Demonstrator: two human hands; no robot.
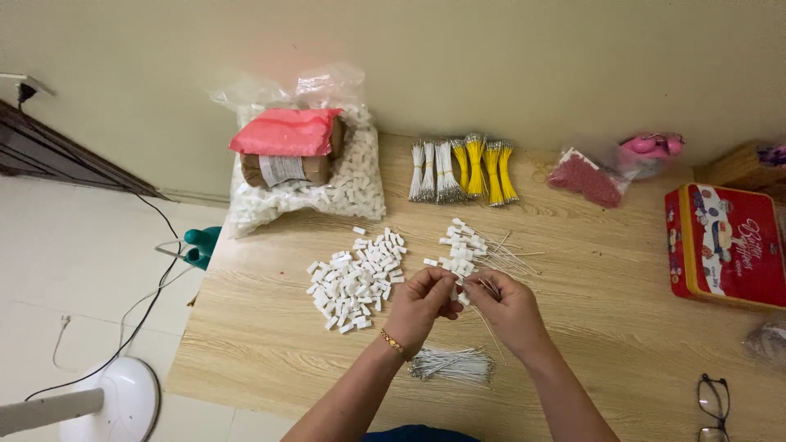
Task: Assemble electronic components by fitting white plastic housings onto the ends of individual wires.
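My left hand and my right hand meet above the wooden table. The left hand pinches a small white plastic connector. The right hand holds a thin white wire and a few more wires against it. A heap of loose white connectors lies just left of my hands. Behind my hands sits a cluster of connectors with wires fitted. A small bunch of white wires rests on the table below my wrists. A gold bracelet circles my left wrist.
A clear bag of white connectors carries a brown roll with a red wrapper. Bundles of white and yellow wires lie at the back. A bag of red pieces, a red tin and glasses are right. A fan base stands on the floor.
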